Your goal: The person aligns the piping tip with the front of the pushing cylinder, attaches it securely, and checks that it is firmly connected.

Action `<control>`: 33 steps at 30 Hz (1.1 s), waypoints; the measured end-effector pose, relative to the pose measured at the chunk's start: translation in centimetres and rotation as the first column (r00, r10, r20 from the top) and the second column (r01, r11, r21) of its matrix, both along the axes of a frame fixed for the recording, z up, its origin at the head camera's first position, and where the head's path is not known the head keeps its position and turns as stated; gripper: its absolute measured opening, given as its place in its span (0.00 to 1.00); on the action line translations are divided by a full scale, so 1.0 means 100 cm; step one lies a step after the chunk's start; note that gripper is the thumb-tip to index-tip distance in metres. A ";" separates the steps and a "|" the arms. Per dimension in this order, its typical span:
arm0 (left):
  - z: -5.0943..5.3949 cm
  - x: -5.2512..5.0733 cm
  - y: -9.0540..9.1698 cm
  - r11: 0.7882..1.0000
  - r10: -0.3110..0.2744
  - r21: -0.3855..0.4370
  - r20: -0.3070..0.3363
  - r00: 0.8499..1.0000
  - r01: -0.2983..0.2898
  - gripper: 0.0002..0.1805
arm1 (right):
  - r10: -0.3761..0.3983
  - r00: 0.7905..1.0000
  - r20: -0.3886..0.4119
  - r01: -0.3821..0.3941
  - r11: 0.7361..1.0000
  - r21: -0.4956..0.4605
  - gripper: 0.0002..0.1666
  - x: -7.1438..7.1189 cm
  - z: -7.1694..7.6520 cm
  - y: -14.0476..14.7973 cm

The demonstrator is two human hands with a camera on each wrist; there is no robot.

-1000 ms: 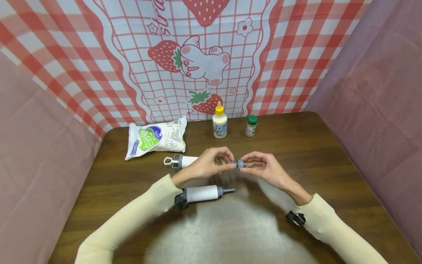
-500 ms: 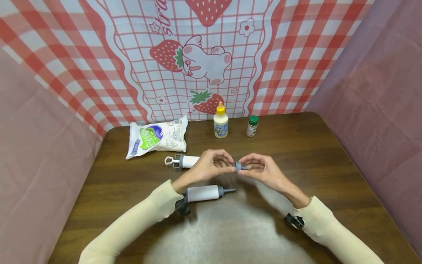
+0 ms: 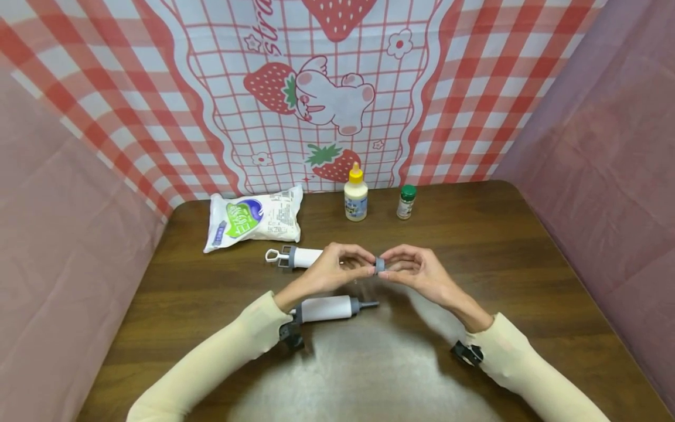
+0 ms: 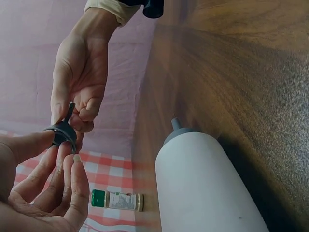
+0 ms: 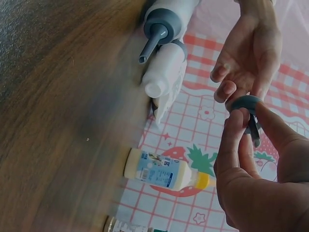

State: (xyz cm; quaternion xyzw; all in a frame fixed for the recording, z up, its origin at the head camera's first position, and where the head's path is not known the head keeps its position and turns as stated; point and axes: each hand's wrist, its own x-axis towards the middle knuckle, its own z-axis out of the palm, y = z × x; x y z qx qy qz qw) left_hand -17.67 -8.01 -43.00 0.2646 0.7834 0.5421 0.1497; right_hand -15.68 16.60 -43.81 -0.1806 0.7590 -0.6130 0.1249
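Between my fingertips, near the table's middle, is a grey nozzle cap [image 3: 379, 265] with a thin spout. My left hand [image 3: 337, 268] pinches its wide rim. My right hand [image 3: 424, 274] holds it from the spout side. In the left wrist view, the cap's [image 4: 63, 132] hollow side faces my left fingers and the spout points toward my right hand. A white syringe-like tube [image 3: 327, 309] with a grey nozzle lies below my left hand. Behind that hand is a second white tube [image 3: 306, 258] with a ring-handled plunger; in the right wrist view its white end [image 5: 155, 88] has no grey nozzle.
A white and green printed packet [image 3: 253, 220] lies at the back left of the brown table [image 3: 501, 246]. A yellow-capped bottle [image 3: 355, 199] and a small green-lidded jar [image 3: 405, 203] stand near the checked cloth [image 3: 469, 105].
The nozzle cap has shifted slightly left relative to my right hand, and my fingertips have closed in on it from both sides. The tubes, packet and bottles stay put.
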 end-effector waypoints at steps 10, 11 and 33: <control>-0.004 0.004 0.003 0.995 0.066 0.067 0.082 0.994 -0.072 0.13 | 0.003 1.000 0.010 -0.003 1.000 -0.003 0.22 0.001 -0.001 0.000; -0.004 0.004 0.003 0.994 0.074 0.070 0.086 0.994 -0.080 0.13 | 0.007 1.000 0.008 -0.007 1.000 -0.003 0.22 0.001 -0.001 -0.001; 0.002 0.001 -0.033 0.990 0.082 -0.109 -0.084 0.993 -0.091 0.21 | -0.003 1.000 0.008 0.003 0.998 0.055 0.23 -0.001 0.000 0.004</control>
